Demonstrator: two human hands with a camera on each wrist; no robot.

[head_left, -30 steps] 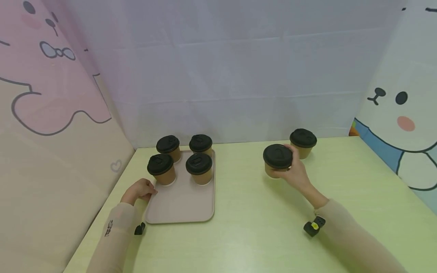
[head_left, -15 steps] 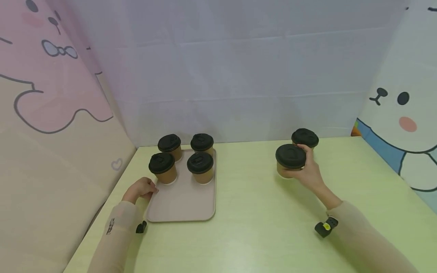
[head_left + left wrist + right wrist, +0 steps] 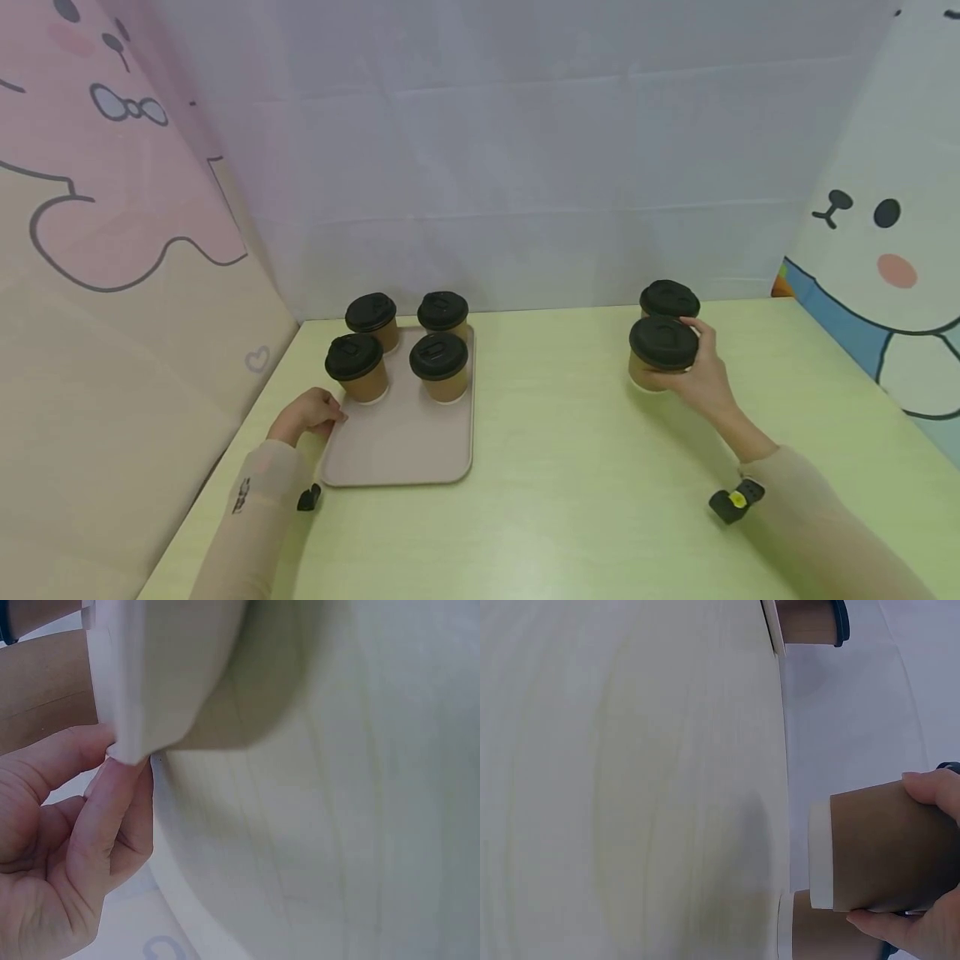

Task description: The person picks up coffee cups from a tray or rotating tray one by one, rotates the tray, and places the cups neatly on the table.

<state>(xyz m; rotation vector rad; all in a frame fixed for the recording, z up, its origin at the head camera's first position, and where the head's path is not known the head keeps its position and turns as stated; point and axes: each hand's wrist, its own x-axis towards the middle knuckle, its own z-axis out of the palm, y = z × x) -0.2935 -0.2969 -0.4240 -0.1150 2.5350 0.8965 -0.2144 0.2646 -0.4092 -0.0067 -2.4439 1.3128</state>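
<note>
In the head view my right hand point(image 3: 705, 379) grips a brown paper coffee cup point(image 3: 663, 343) with a black lid, fingers and thumb around its side. The right wrist view shows this cup's white base raised off the table, with a shadow below. Just behind it stands a second lidded coffee cup point(image 3: 670, 296), partly hidden. My left hand point(image 3: 307, 412) is at the left edge of a beige tray point(image 3: 397, 450). Thumb and fingers pinch the tray's rim point(image 3: 131, 746) in the left wrist view. Several lidded cups point(image 3: 363, 382) stand upright in two rows on the tray's far half.
A pale yellow-green table point(image 3: 540, 467) lies under everything. White cloth point(image 3: 525, 192) closes off the back, and printed cartoon panels point(image 3: 892, 250) stand at both sides. Small black devices point(image 3: 737, 500) are strapped to the wrists.
My right hand has carried the held cup to the right, from beside the standing cup to directly in front of it. The left hand and tray have stayed put.
</note>
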